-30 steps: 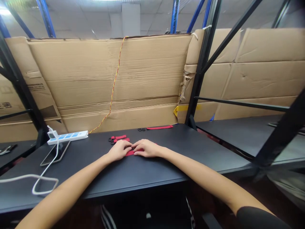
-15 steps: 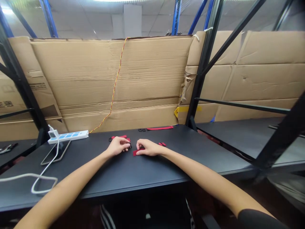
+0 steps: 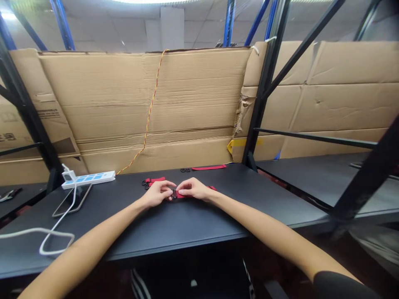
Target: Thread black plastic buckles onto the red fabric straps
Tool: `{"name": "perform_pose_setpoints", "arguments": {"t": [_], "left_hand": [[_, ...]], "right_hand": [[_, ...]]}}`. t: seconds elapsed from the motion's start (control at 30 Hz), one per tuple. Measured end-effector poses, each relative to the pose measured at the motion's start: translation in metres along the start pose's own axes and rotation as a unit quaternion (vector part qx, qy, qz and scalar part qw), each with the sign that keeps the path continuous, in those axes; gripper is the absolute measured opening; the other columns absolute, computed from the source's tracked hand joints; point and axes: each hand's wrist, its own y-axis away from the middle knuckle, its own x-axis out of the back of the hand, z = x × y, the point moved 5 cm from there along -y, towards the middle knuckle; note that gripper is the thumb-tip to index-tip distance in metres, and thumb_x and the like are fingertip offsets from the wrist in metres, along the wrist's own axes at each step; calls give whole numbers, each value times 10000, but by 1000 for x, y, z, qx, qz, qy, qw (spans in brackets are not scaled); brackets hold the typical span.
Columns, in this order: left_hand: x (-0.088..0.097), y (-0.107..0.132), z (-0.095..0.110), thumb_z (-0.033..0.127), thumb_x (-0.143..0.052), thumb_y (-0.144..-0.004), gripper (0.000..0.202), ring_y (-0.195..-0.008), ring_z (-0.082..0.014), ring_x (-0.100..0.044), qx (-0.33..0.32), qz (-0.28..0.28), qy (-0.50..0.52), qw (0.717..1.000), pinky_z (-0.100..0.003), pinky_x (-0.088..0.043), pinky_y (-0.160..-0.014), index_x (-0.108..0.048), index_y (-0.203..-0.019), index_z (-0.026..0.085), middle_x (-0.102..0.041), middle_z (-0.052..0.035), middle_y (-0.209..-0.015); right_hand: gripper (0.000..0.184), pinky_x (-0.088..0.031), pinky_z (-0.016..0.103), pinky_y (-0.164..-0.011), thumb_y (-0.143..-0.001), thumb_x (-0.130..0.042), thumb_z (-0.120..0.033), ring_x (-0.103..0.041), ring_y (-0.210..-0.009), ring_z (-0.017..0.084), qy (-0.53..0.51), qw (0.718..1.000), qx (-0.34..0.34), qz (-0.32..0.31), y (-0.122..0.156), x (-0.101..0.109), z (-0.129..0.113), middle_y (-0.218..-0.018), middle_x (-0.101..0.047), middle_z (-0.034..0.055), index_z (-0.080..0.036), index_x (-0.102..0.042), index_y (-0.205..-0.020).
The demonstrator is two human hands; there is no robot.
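Note:
My left hand (image 3: 157, 193) and my right hand (image 3: 195, 189) meet over the middle of the black table (image 3: 162, 224). Between their fingertips sits a small black buckle (image 3: 173, 194), pinched by the left fingers. The right fingers pinch the end of a red strap (image 3: 181, 194) that touches the buckle; its far end shows past the right wrist. Just behind the left hand lies a finished red strap with a black buckle (image 3: 152, 181). A flat red strap (image 3: 209, 167) and a loose black buckle (image 3: 185, 169) lie at the table's back edge.
A white power strip (image 3: 87, 179) and a phone (image 3: 72, 199) with a white cable (image 3: 46, 234) lie at the left. Cardboard sheets (image 3: 149, 104) wall off the back. Black rack posts (image 3: 262, 91) stand at the right, with another black shelf (image 3: 327, 178) beyond.
The hands were pressing a red strap flat, then parted; the left fetched a black buckle from the left. Now both hands have come together again, buckle against strap end.

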Motion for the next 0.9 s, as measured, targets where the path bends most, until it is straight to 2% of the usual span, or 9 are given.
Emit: {"name": "perform_pose_setpoints", "arguments": {"t": [0.13,0.23,0.33,0.5,0.6,0.73,0.83,0.9], "left_hand": [[-4,1,3,349,-669,-740,381,-617,-152,-641,8,-20,44,999,-282,-475,-645,-553,-1027,128,-658,-28,-646],[-3,0,3,339,-674,-735,380,-600,-144,-631,7,-3,54,999,-265,-469,-617,-535,-1022,132,-655,-22,-639],[-1,0,3,325,-681,-725,375,-592,-142,-627,8,22,58,998,-274,-483,-618,-528,-1009,134,-655,-20,-647],[-8,3,9,327,-679,-739,350,-586,-140,-632,1,-5,66,998,-277,-488,-613,-530,-989,133,-677,-42,-700],[-10,5,13,308,-655,-762,280,-615,-144,-642,-19,6,32,999,-269,-486,-613,-552,-958,136,-686,-56,-753],[-9,5,19,218,-616,-744,139,-661,-124,-618,-77,42,-59,994,-252,-485,-647,-641,-849,131,-666,-57,-832],[-7,5,21,179,-589,-712,108,-715,-121,-606,-103,61,-127,985,-236,-484,-645,-675,-769,145,-644,-69,-950],[0,4,19,170,-569,-701,89,-794,-148,-617,-100,102,-149,978,-245,-493,-673,-656,-710,152,-649,-72,-958]], "right_hand": [[361,-344,230,-544,-685,-730,-439,-465,-576,95,-38,999,-15,10,0,3,0,-686,-612,5,-132,-692,-869],[345,-317,222,-530,-673,-744,-428,-435,-558,80,-55,998,-22,14,0,6,1,-665,-587,-14,-135,-680,-843],[335,-296,218,-515,-684,-741,-425,-422,-546,74,-59,998,-27,-1,1,5,1,-658,-577,-19,-132,-676,-833],[340,-297,214,-506,-699,-735,-416,-451,-551,79,-65,997,-28,-33,1,1,1,-682,-610,-2,-130,-679,-873],[350,-336,214,-528,-669,-761,-387,-498,-582,91,-92,995,-26,-19,0,1,4,-714,-635,11,-134,-657,-887],[389,-369,218,-549,-646,-779,-360,-512,-570,89,-119,993,-22,-1,-2,0,8,-700,-642,1,-148,-618,-929],[414,-410,236,-586,-666,-758,-392,-538,-585,98,-82,997,-14,-2,-4,0,7,-724,-657,5,-155,-611,-973],[402,-450,266,-656,-697,-724,-428,-583,-670,125,-10,1000,5,10,-5,7,3,-802,-675,31,-154,-624,-975]]}}
